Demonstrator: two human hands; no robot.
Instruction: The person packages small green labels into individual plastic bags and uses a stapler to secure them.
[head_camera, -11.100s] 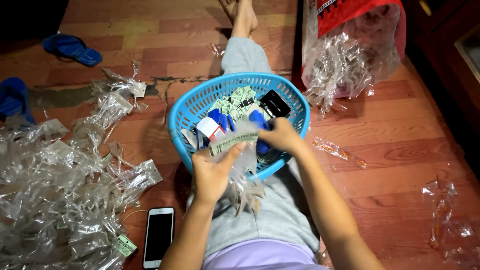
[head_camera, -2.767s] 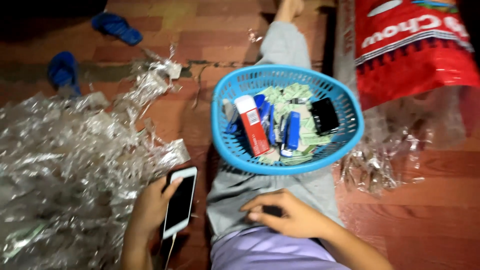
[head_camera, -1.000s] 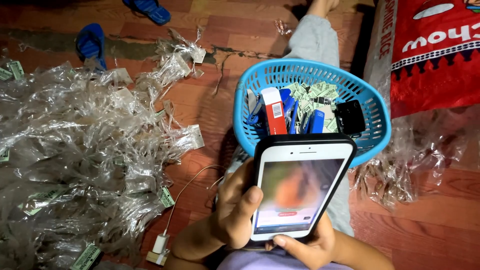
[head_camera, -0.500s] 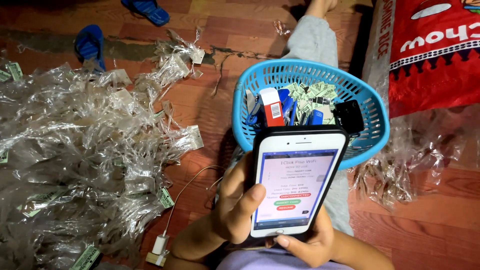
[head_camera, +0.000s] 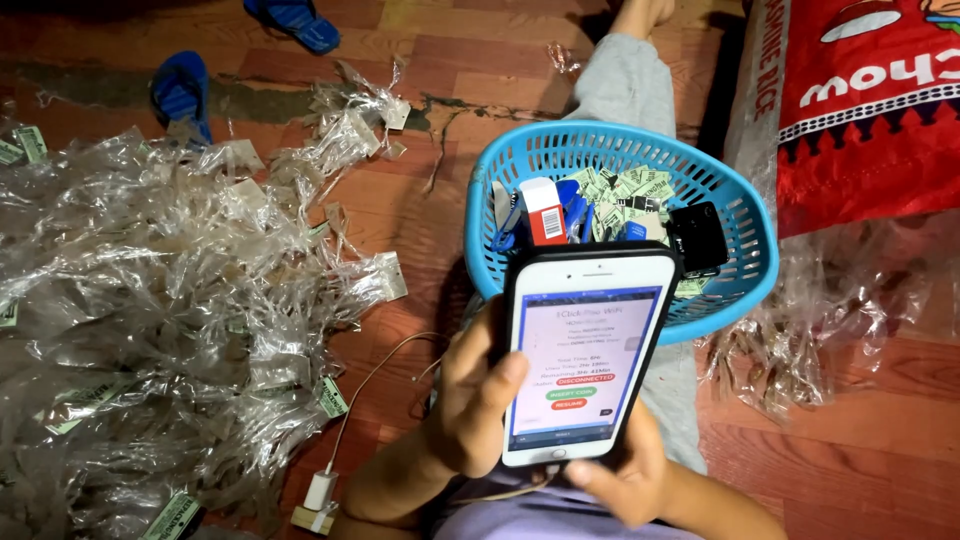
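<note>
Wooden floor, 1 phone (head_camera: 585, 355) raised over the blue basket (head_camera: 745, 250).
Both hands now grip the phone: left hand (head_camera: 470, 400) wraps its edge, right hand (head_camera: 625, 480) supports beneath (a moment ago its screen was blurred); a page with buttons has loaded, so sorting sits idle beside the plastic heap (head_camera: 150, 330).

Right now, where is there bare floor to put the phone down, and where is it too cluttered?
Bare wood shows between the clear wrapper pile and the blue basket, crossed only by a charger cable, and at lower right below the red sack. The left side is buried in wrappers; the basket is full. Both the left hand and right hand hold the phone.
</note>
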